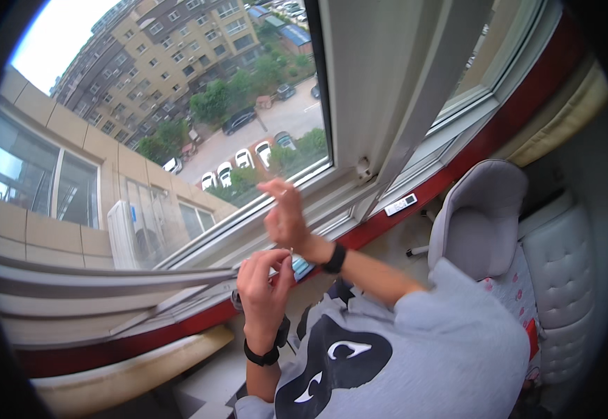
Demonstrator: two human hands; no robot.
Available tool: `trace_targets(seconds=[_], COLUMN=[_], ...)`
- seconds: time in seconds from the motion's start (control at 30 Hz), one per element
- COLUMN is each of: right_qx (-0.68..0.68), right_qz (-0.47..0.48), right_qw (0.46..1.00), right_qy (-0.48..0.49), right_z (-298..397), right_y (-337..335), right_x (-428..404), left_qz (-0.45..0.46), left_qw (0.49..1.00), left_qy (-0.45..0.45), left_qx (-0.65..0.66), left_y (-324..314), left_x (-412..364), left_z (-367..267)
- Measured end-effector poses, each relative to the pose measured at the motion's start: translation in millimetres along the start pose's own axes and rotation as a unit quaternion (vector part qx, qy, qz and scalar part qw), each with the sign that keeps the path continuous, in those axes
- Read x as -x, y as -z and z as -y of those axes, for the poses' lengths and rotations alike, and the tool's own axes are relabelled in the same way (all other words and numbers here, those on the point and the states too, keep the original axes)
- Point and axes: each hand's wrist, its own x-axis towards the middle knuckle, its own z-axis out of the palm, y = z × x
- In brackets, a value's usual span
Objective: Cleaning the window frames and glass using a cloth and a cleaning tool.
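Before the open window, my left hand (263, 280) is raised with its thumb and index fingertips pinched together. A tiny pale thing (291, 252) shows at those fingertips, too small to name. Higher up and farther forward, my right hand (287, 217) is bent at the wrist, its fingers curled and blurred. Whether it holds anything is unclear. My left fingertips are close to my right wrist in the picture; contact cannot be told. Partly hidden behind both hands, a light-blue packet (302, 268) lies at the red windowsill (359, 234).
A white remote control (401, 205) lies on the sill to the right. The white window frame (359, 131) rises ahead, with a drop to parked cars outside. A grey chair (471, 230) and tufted upholstery (558, 277) are at the right.
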Motion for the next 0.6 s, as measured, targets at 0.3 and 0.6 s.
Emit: trace_targets(seconds=[0.3, 0.6], right_qx=[0.140, 0.115], right_qz=[-0.068, -0.137], right_qw=[0.987, 0.967], right_qy=[-0.032, -0.182], right_z=[-24, -37], right_y=[76, 87], right_x=[-13, -22], left_qz=[0.008, 0.056], left_qw=[0.992, 0.990], left_qy=[0.091, 0.060], left_qx=[0.086, 0.117], left_y=[-2, -33], left_x=[4, -5], left_z=[1, 9])
